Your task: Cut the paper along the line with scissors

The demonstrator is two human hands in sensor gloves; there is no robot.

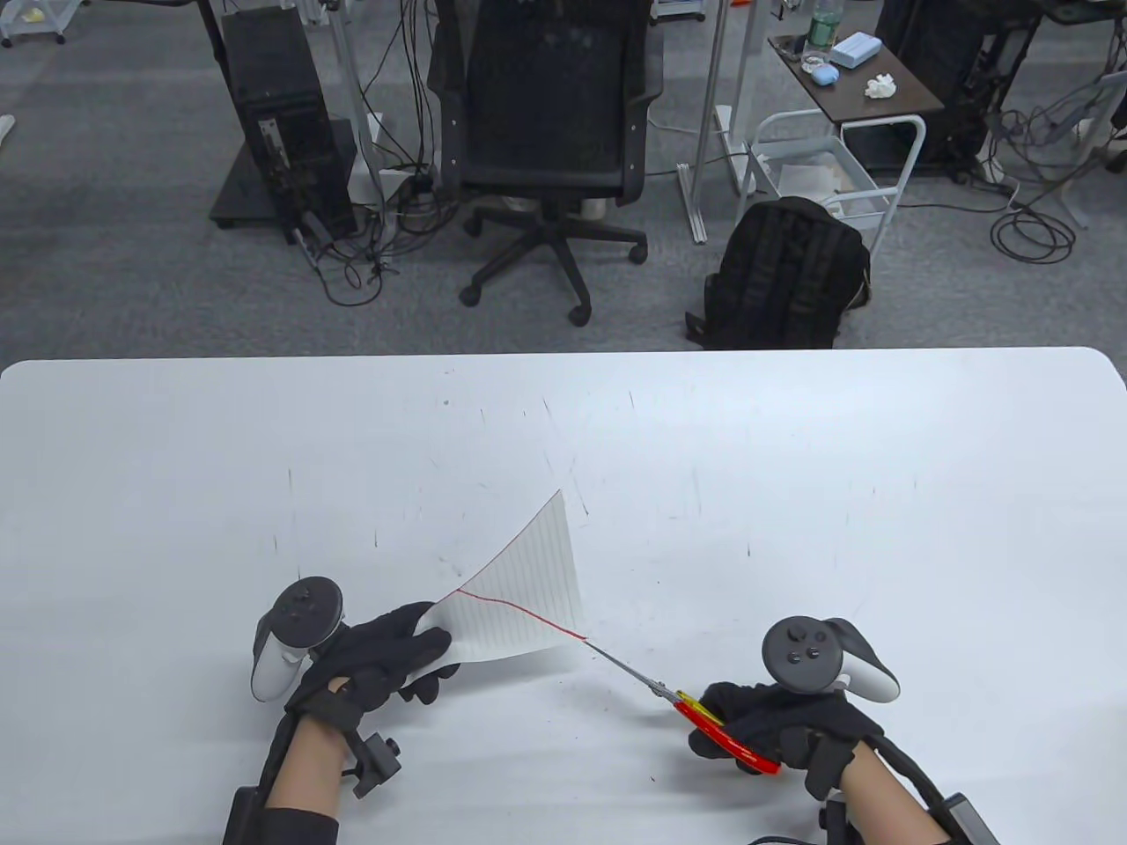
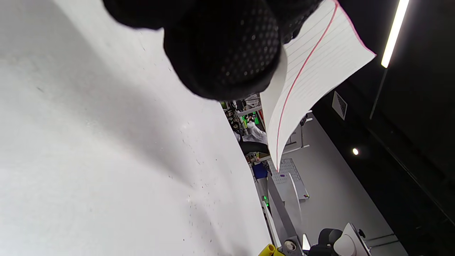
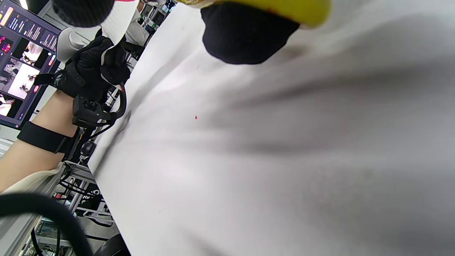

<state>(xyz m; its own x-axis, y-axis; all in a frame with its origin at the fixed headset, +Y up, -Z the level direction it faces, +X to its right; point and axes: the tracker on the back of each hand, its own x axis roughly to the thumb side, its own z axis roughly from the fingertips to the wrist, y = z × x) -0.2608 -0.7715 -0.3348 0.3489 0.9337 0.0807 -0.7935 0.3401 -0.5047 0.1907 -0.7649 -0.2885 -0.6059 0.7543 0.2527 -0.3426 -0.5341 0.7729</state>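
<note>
A sheet of lined paper [image 1: 528,590] with a curved red line across it is held up off the white table [image 1: 792,493]. My left hand [image 1: 387,656] grips its lower left corner. The paper also shows in the left wrist view [image 2: 312,71], curling away from my gloved fingers [image 2: 224,46]. My right hand [image 1: 784,726] holds scissors [image 1: 678,700] with red and yellow handles. Their thin blades point up-left, and the tip meets the paper's right edge where the red line ends. The yellow handle [image 3: 270,7] shows in the right wrist view.
The table's far edge runs across the middle of the table view. Beyond it stand an office chair [image 1: 550,132], a black backpack [image 1: 784,273] and a computer tower [image 1: 282,123]. The tabletop around the hands bears only small marks.
</note>
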